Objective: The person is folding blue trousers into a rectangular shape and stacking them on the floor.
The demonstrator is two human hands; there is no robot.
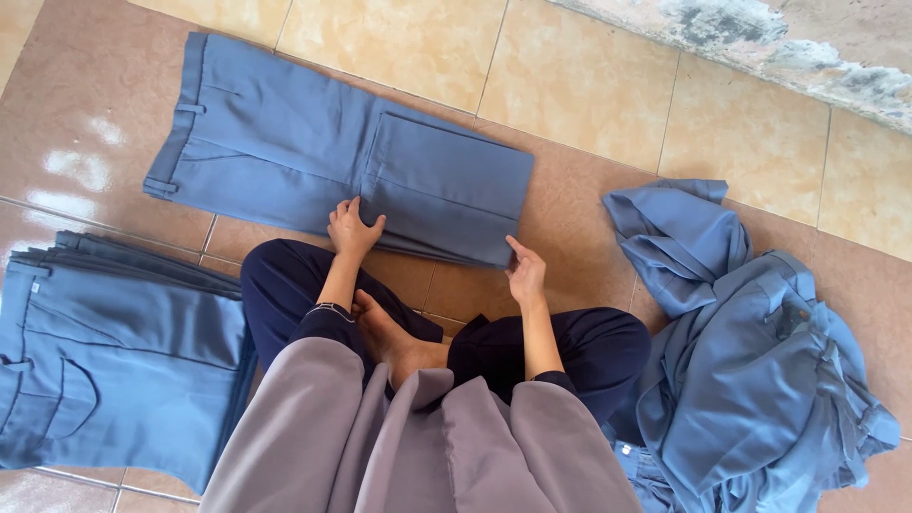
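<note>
A pair of blue-grey trousers [285, 142] lies flat on the tiled floor in front of me, its legs folded back over themselves into a doubled panel [446, 190]. My left hand [351, 228] rests palm-down on the near edge of that folded panel, fingers spread. My right hand [524, 271] touches the panel's near right corner with its fingertips. Neither hand grips the cloth. I sit cross-legged in dark trousers, one bare foot [394, 337] showing between my knees.
A neat stack of folded blue-grey trousers [114, 351] lies at my left. A loose heap of unfolded blue-grey garments [750, 370] lies at my right. Beige and pink floor tiles [589, 85] stretch ahead to a worn wall base [760, 38].
</note>
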